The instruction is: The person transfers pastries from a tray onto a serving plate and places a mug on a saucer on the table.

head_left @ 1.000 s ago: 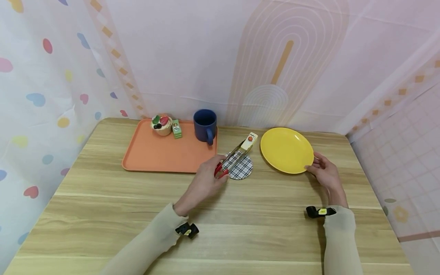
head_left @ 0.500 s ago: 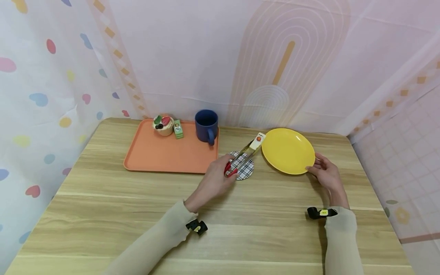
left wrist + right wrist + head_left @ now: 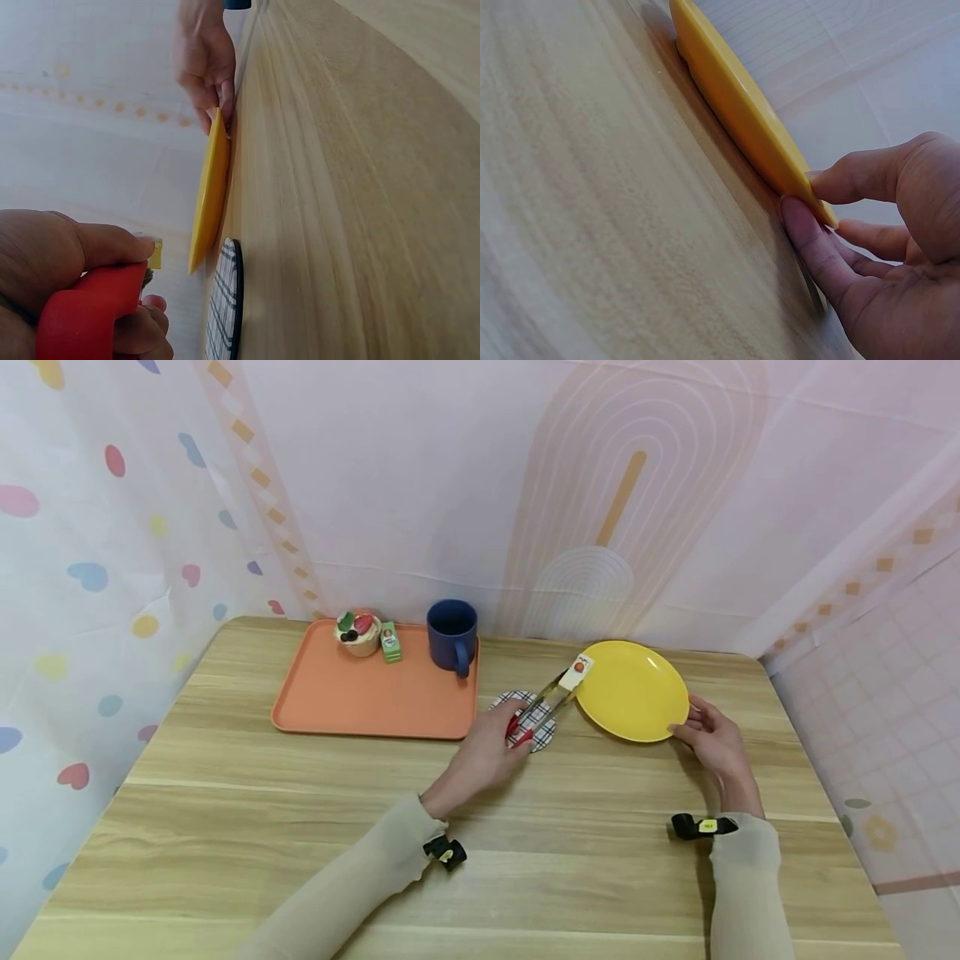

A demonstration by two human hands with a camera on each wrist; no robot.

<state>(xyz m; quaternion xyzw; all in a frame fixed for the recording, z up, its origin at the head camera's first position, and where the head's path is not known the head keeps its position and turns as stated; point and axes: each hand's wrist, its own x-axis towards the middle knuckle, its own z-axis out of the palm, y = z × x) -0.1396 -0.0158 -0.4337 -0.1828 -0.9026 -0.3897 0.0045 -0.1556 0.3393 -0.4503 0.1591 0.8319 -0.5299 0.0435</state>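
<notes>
My left hand [image 3: 489, 747] grips red-handled metal tongs [image 3: 555, 703], and their tips hold a small white-and-yellow carton [image 3: 576, 672] with a round orange mark. That carton is at the left rim of a yellow plate [image 3: 632, 692]; whether they touch I cannot tell. On the plate's right side, my right hand [image 3: 716, 742] pinches the rim between thumb and fingers, which the right wrist view shows closely. A round plaid coaster [image 3: 223, 300] lies below the tongs, partly covered by them in the head view. In the left wrist view, the red handle [image 3: 86, 315] fills the lower left.
An orange tray [image 3: 375, 702] lies to the left on the wooden table [image 3: 570, 860]. It bears a fruit-topped cupcake [image 3: 358, 635], a small green carton [image 3: 391, 642] and a dark blue mug [image 3: 452, 635]. Patterned cloth [image 3: 420, 485] hangs behind the table.
My left hand has moved right with the tongs and the carton, from over the coaster's far side to the plate's left rim. The right hand still pinches the plate.
</notes>
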